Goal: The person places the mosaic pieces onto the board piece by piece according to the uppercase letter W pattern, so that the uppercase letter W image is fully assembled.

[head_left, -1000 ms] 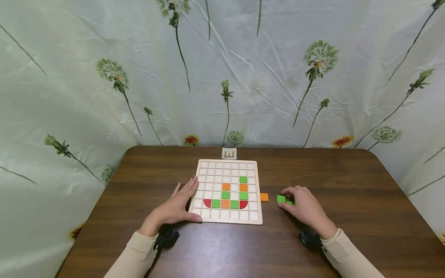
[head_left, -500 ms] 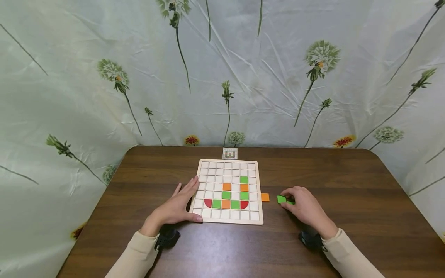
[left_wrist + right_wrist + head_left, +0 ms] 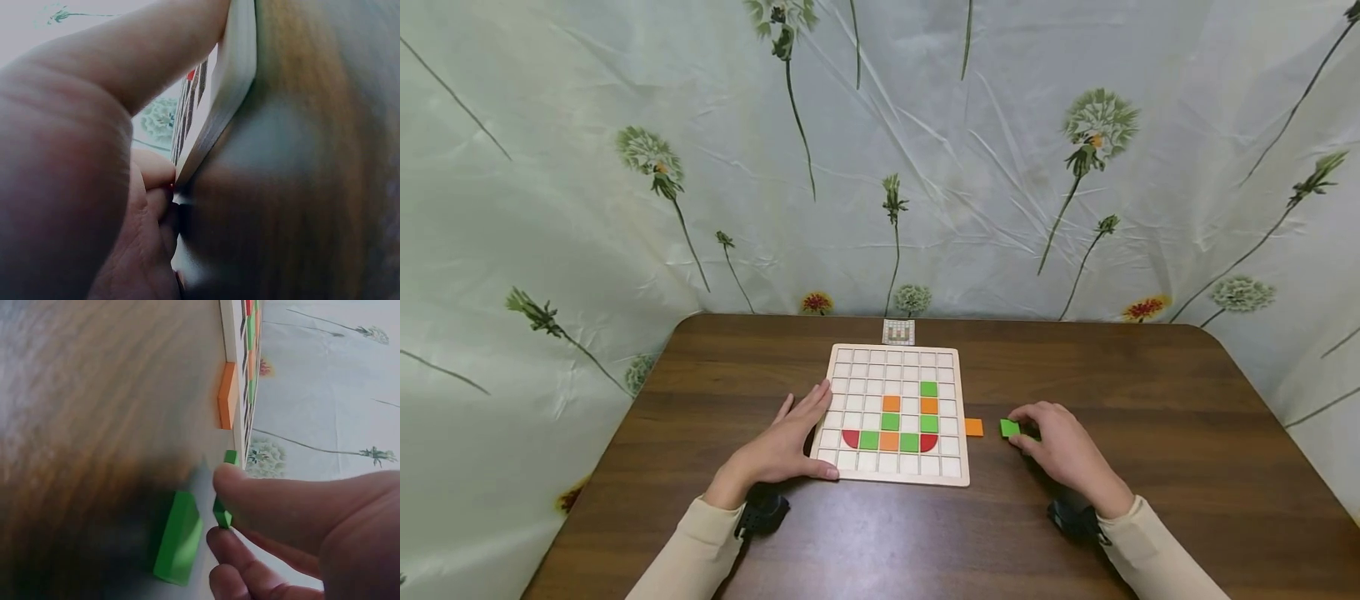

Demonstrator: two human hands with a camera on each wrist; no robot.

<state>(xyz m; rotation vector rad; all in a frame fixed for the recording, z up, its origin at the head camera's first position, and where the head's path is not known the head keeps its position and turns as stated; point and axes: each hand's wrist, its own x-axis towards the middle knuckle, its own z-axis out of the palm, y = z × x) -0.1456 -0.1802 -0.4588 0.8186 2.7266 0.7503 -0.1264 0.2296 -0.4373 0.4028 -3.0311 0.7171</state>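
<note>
In the head view a pale wooden grid board (image 3: 910, 481) lies on the table, holding green, orange and red tiles. My left hand (image 3: 777, 446) rests at its left edge, fingers spread and fairly straight, thumb at the front corner. To the right of the board, my right hand (image 3: 1060, 442) pinches a green tile (image 3: 1009, 428) between thumb and fingers. The right wrist view shows this held tile (image 3: 222, 515) above another green tile (image 3: 177, 540) on the table, which the hand hides from the head view. A loose orange tile (image 3: 974, 427) lies beside the board's right edge.
A small card with a printed grid pattern (image 3: 898, 332) lies behind the board near the far table edge. The brown wooden table (image 3: 1135, 375) ends at a hanging cloth printed with dandelions (image 3: 985, 167). Dark straps with devices sit at both wrists.
The second green tile, partly visible under my right fingers before, is now hidden from the head view. The head view has shifted slightly; my left hand stays on the board.
</note>
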